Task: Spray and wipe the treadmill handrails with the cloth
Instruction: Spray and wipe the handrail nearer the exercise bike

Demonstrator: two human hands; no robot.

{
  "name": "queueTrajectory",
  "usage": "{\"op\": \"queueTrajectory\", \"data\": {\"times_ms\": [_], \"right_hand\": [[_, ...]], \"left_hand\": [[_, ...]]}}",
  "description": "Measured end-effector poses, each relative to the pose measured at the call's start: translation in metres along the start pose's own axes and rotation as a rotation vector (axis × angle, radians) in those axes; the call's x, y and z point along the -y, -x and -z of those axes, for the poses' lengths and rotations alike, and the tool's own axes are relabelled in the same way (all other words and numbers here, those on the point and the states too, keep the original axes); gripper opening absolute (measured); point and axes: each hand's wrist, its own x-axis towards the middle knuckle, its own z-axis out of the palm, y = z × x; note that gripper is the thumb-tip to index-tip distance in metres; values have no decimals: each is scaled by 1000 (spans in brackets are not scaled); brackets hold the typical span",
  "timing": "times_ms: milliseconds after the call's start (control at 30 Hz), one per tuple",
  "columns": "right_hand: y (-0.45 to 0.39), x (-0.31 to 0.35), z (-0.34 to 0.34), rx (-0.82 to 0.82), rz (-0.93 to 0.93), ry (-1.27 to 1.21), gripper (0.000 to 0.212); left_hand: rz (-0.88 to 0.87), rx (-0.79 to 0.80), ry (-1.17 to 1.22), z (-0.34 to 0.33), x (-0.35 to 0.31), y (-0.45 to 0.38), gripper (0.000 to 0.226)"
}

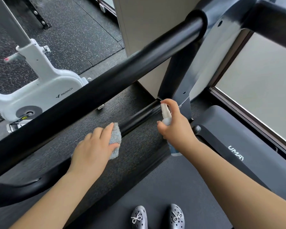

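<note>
My left hand (93,150) presses a light grey fluffy cloth (115,139) onto the lower black handrail (141,115), which runs from lower left toward the treadmill's upright. My right hand (176,128) grips a small white spray bottle (165,113), its nozzle pointed at that rail near the upright, with the index finger on top. A thick upper handrail (114,80) crosses the view diagonally above both hands.
A white exercise bike (45,90) stands on the speckled floor at left, beyond the rails. The treadmill's belt (172,187) lies below, with my two grey shoes (157,217) on it. A frosted window (262,83) sits at right and a beige pillar (147,22) ahead.
</note>
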Motion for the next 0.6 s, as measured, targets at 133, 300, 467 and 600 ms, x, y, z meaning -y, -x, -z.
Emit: {"op": "queueTrajectory", "data": {"times_ms": [133, 300, 467, 600], "right_hand": [[3, 9, -4, 37, 36, -25, 52], [23, 39, -28, 183, 168, -37, 57], [44, 65, -57, 293, 224, -2, 52], [55, 75, -74, 367, 244, 4, 54]], "left_hand": [[86, 53, -10, 8, 29, 34, 66], [225, 22, 123, 27, 45, 71, 61], [272, -96, 235, 41, 47, 101, 57], [317, -161, 302, 43, 51, 117, 60]]}}
